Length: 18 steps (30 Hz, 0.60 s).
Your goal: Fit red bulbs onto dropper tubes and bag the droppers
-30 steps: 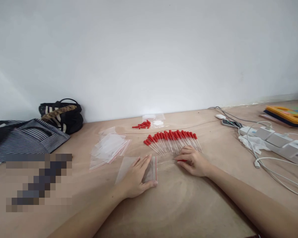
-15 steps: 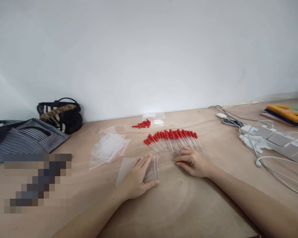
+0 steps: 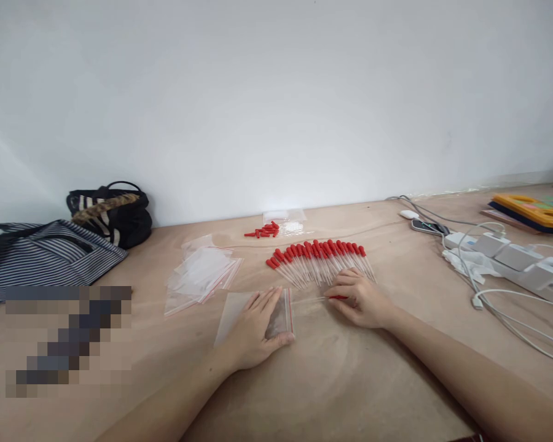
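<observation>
On a tan tabletop (image 3: 332, 380), the left hand (image 3: 257, 328) spreads flat over a clear zip bag (image 3: 279, 316), while the right hand (image 3: 358, 299) pinches a red-bulbed dropper (image 3: 335, 297) whose tube extends left, out of the grip, toward the bag's red-striped edge.

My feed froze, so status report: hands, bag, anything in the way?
Left hand resting on clear zip bag. Right hand pinching red-topped dropper, pointed toward bag. Fanned droppers just beyond right hand, not between it and bag.
</observation>
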Motion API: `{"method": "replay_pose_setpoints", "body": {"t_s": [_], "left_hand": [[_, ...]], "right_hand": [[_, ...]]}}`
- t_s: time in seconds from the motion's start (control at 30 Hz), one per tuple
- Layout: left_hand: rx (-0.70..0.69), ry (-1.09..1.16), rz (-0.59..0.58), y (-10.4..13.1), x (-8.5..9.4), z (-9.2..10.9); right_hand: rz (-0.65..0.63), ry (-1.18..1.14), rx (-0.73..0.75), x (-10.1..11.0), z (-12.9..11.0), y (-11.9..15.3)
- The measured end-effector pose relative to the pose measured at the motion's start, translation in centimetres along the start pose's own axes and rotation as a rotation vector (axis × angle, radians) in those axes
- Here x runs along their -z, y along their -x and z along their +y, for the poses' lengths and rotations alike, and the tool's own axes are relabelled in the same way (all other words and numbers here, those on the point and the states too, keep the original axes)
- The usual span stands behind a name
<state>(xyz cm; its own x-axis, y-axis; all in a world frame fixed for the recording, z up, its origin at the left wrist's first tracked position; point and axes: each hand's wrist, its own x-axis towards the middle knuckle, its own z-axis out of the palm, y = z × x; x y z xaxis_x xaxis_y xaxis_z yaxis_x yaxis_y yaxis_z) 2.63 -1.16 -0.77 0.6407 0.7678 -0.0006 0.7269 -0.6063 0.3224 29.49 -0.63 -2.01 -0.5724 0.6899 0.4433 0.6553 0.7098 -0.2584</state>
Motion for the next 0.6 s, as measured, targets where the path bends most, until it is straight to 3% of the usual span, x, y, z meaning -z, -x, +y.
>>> {"method": "replay_pose_setpoints", "body": {"t_s": [0.27,0.6], "left_hand": [[0.002,0.005,0.013,0.00,-0.22,-0.22],[0.006,-0.010,0.004,-0.05,-0.20,-0.14]], "right_hand": [[0.020,0.008,-0.008,0.11,0.73,0.19],[0.003,-0.007,0.020,-0.23,-0.21,-0.06]]}}
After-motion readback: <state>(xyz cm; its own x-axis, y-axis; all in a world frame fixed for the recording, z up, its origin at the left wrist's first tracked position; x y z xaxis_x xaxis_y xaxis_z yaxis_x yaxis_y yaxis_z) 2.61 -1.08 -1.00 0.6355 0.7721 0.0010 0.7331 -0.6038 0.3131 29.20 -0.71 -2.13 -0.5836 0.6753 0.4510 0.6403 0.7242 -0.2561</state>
